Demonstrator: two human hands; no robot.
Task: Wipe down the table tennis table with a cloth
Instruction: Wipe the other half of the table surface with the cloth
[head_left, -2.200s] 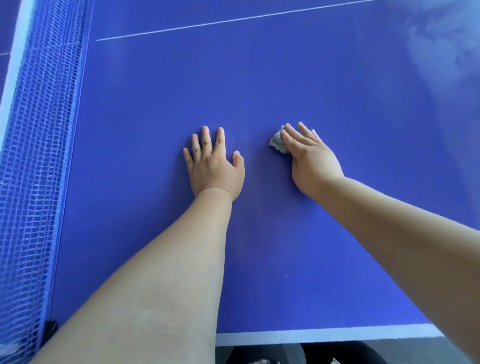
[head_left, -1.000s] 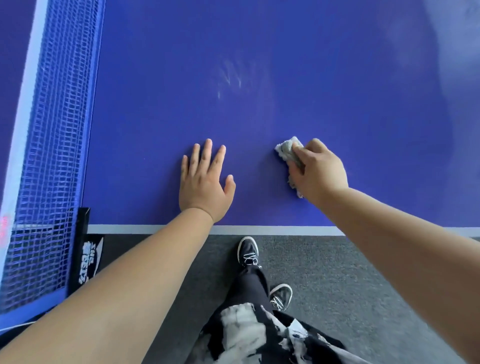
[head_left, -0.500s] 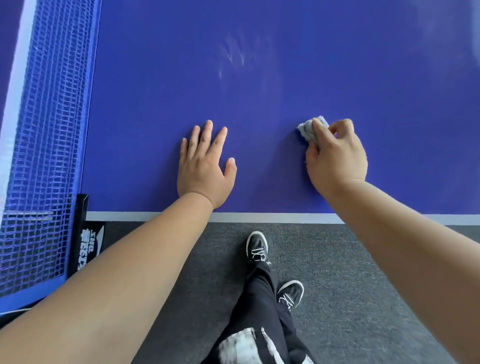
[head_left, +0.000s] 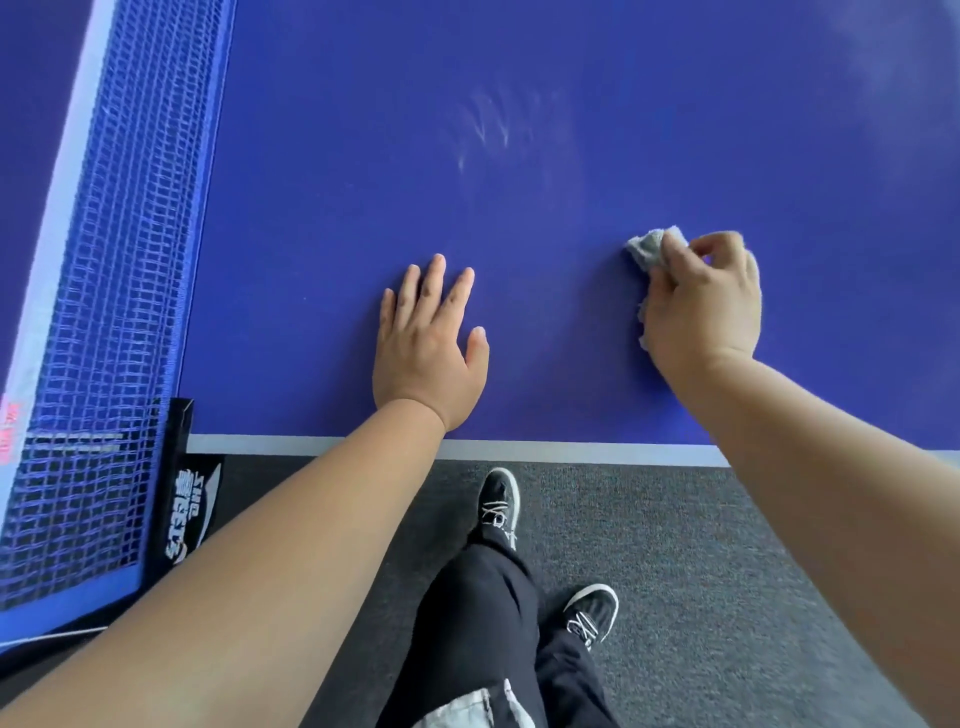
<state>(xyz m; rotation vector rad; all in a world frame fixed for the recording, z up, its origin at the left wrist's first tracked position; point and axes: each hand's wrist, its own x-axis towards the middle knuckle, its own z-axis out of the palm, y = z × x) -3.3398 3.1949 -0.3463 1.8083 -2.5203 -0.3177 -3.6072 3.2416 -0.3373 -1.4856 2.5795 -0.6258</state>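
Note:
The blue table tennis table (head_left: 571, 130) fills the upper part of the head view, its white side line running along the near edge. My right hand (head_left: 701, 306) grips a small crumpled grey cloth (head_left: 647, 248) and holds it against the surface, right of centre. Only the cloth's top end shows past my curled fingers. My left hand (head_left: 428, 348) lies flat on the table with fingers spread, close to the near edge and left of the cloth. A faint hand-shaped smear (head_left: 488, 130) marks the surface above my left hand.
The blue net (head_left: 119, 260) stands along the left, held by a black clamp post (head_left: 179, 483) at the table's edge. Below the edge is grey carpet (head_left: 727, 571), with my dark trousers and black-and-white shoes (head_left: 498, 499).
My right hand has slid the cloth to the right along the table, curling from flat fingers into a grip. My left hand has stayed flat near the edge. The view dropped toward the floor.

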